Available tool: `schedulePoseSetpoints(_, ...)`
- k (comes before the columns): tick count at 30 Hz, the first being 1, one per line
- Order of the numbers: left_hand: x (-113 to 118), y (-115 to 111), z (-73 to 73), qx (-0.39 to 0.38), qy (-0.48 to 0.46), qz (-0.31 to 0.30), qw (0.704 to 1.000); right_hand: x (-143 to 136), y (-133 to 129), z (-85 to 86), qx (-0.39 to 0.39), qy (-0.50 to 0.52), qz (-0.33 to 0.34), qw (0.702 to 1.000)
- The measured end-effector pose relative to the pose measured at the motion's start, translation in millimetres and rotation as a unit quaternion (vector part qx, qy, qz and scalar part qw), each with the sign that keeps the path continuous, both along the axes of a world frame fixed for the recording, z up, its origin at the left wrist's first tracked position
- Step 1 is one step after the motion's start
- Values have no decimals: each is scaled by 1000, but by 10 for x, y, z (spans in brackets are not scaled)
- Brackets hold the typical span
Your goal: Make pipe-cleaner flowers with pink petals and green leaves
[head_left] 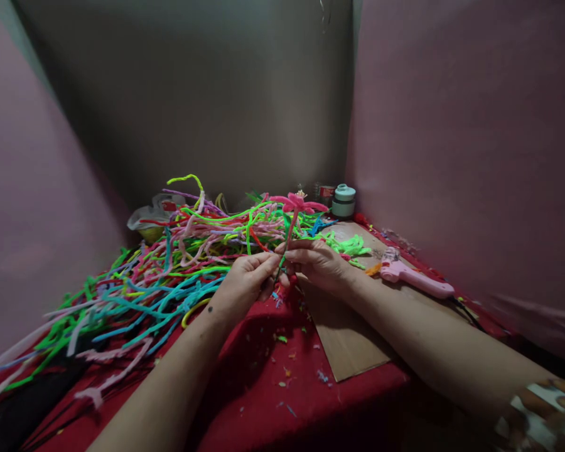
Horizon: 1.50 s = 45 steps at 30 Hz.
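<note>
Over a red tablecloth [245,414] between pink curtains [461,138], left hand [249,274] and right hand [321,262] pinch a flower [295,203] mid-scene by its stem; wires [207,237] crowd left, cardboard [351,342] right, scraps [282,339] between, nearer.

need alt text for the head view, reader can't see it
A person's left hand and right hand hold a fuzzy pink flower by its stem over a red cloth. A tangled heap of bright fuzzy strands lies to the left; at right, a pink glue gun rests on cardboard.

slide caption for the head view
Left hand and right hand hold a pink pipe cleaner flower by its stem.
</note>
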<state>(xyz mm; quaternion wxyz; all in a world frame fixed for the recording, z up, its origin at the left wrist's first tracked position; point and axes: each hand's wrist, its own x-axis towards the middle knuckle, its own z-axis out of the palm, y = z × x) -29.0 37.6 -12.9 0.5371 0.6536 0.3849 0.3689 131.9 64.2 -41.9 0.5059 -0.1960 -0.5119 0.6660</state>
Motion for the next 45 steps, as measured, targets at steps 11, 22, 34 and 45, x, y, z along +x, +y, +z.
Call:
schedulePoseSetpoints(11,60,18,-215,249,131,202,938,-105,-51,-65,22,-53,-117,991)
schedulePoseSetpoints(22,27,10,-65,-130,-180,19,975,-85,-77,23,13,-13,-23,1000)
schedulePoseSetpoints(34,28,11,-260,333,264,211,880,-141,-114,-36,79,-115,-162,977)
schedulePoseSetpoints(45,28,16,-162,169,63,162,970,-135,-128,38,115,-131,-185,967)
